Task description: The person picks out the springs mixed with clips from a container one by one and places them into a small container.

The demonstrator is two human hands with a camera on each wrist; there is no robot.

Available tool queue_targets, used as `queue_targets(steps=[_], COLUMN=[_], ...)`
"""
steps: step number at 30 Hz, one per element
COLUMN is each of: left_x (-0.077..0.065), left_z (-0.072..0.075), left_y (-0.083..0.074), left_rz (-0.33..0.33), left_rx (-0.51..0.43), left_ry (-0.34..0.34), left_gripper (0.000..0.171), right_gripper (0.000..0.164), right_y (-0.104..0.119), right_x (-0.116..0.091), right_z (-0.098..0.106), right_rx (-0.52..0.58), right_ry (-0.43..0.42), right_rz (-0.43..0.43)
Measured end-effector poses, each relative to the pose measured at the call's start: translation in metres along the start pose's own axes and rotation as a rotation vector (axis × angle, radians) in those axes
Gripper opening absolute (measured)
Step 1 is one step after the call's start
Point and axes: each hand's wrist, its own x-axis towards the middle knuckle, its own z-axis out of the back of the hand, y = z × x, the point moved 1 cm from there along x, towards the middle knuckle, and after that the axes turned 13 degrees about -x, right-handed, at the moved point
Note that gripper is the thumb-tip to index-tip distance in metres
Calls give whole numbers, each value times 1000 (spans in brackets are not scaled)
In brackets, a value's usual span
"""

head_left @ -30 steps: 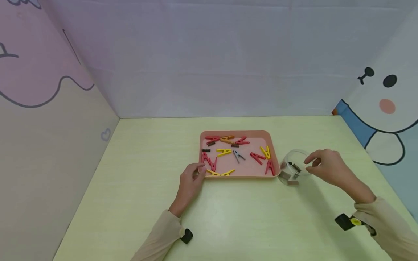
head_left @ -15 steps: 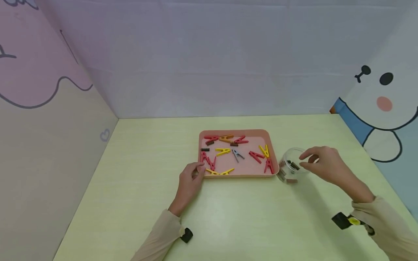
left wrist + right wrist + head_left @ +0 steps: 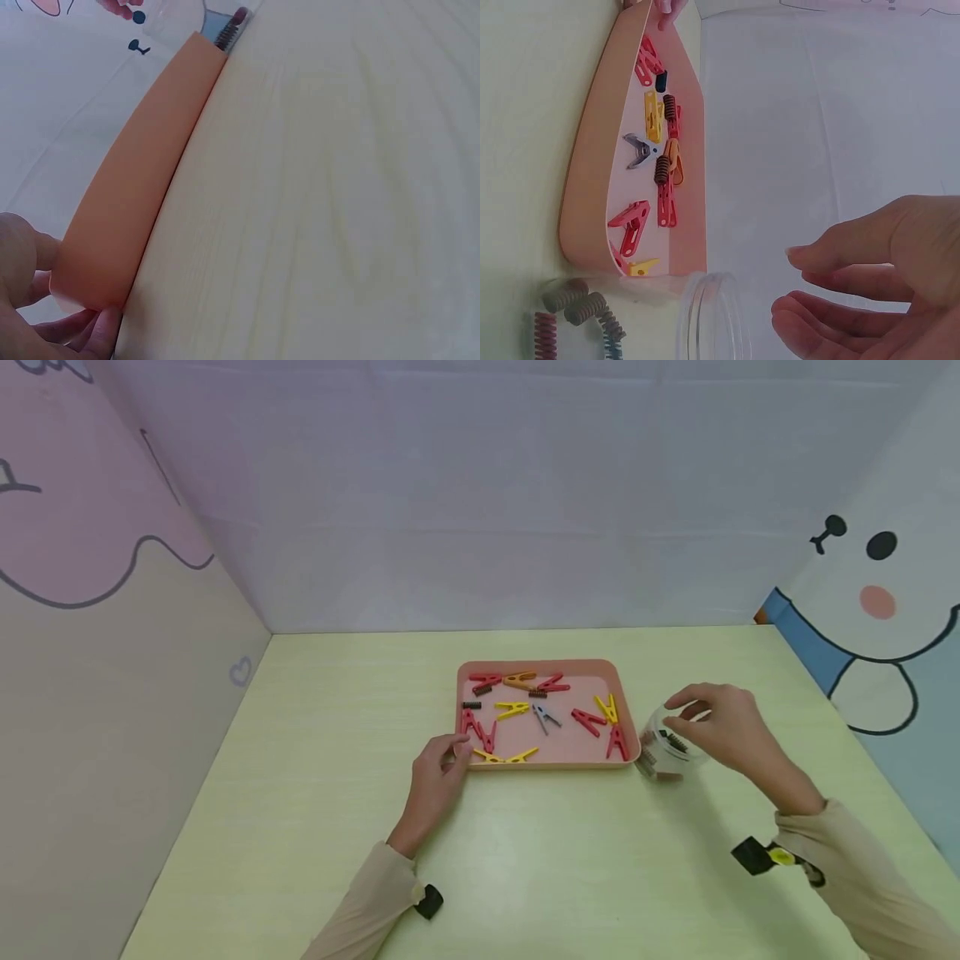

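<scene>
My left hand (image 3: 438, 781) holds the near left corner of a pink tray (image 3: 555, 766); in the left wrist view its thumb and fingers (image 3: 97, 334) lie around that corner. Red, yellow, orange and grey plastic clothespins (image 3: 588, 722) lie scattered in the tray, along with a few small dark coil springs (image 3: 662, 169). Beside the tray's right end stands a clear round jar (image 3: 651, 735). Several coil springs (image 3: 586, 307) show through its wall. Over the jar's mouth hovers my right hand (image 3: 720, 727), thumb and fingertips apart, with nothing between them.
Both things stand on a pale wooden table (image 3: 337, 718). A plain white wall (image 3: 480, 527) rises behind it, and printed cartoon panels (image 3: 885, 635) flank it left and right.
My right hand has shifted left and a little away from me, from the jar's right side to over its mouth. The left hand stays on the tray corner.
</scene>
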Motion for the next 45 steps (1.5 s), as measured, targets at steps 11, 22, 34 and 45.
queue_targets(steps=[11, 22, 34, 45], left_x=[1, 1, 0, 1], left_z=[1, 1, 1, 1], left_y=[1, 1, -2, -1], left_rz=[-3, -14, 2, -20], left_rx=[-7, -21, -19, -17], left_ry=[7, 3, 5, 8], left_gripper=[29, 27, 27, 27], right_gripper=[20, 20, 18, 19], right_y=[22, 41, 56, 68], right_x=[17, 38, 60, 80], right_z=[-12, -32, -57, -76], right_rx=[59, 145, 153, 133], right_ry=[-1, 46, 84, 118], right_rz=[-78, -127, -169, -202])
